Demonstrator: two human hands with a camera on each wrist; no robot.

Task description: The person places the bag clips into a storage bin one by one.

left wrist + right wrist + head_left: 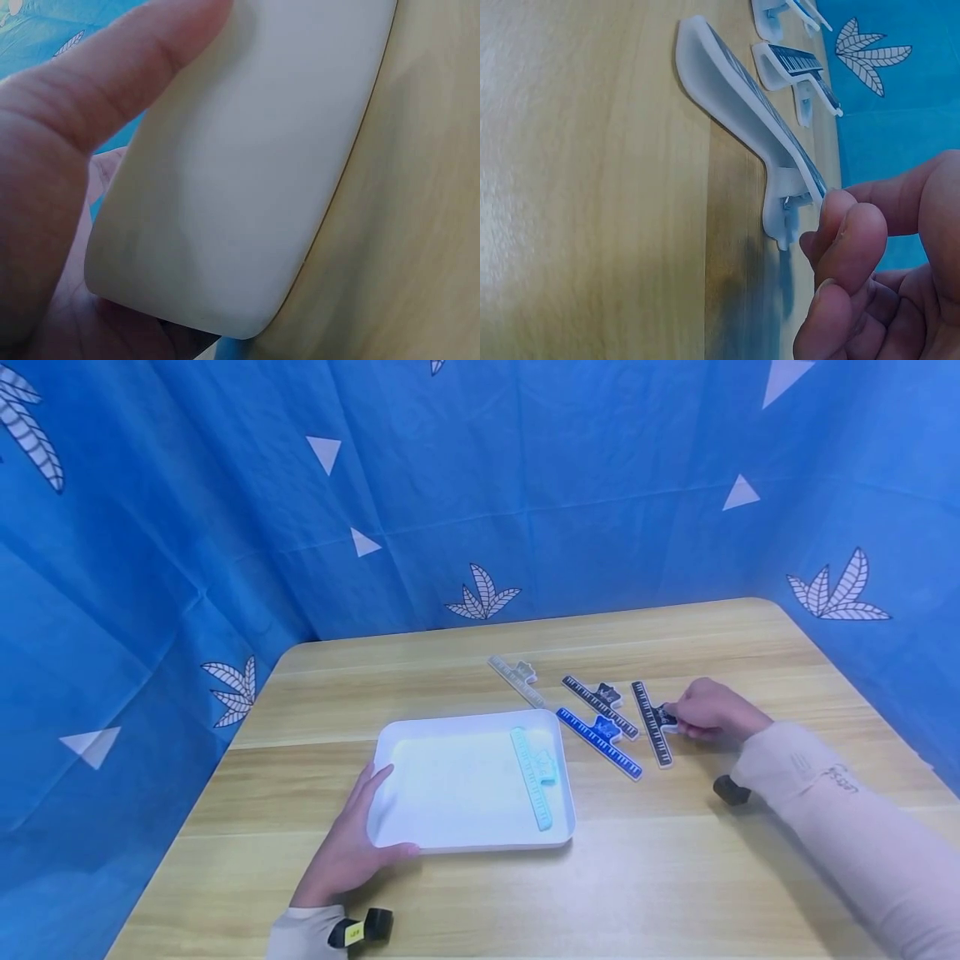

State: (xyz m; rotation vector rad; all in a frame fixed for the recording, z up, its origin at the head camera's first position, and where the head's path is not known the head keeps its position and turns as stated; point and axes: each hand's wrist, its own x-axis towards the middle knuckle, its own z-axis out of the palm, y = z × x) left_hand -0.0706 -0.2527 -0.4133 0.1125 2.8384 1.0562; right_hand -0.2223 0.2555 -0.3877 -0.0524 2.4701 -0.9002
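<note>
Right hand (708,710): fingers bent in, and the black clip (651,725) looks to be pinched at its handle by the tips
Black clip: laid on the table (675,877), its piano-key strip pointed away to the left of the fingertips
Left hand (351,847): wrapped round the near-left corner of the tray (450,793), thumb on the near side
Tray: mint clip (531,778) laid inside, right end
Strays: blue clip (598,743), second black clip (601,707) and grey clip (517,682) scattered nearby

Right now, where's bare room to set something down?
Free: inside the white tray, left of the mint clip; the near table between tray and right sleeve. Crowded: beyond the tray's far right corner: blue clip, both black clips, right hand.
</note>
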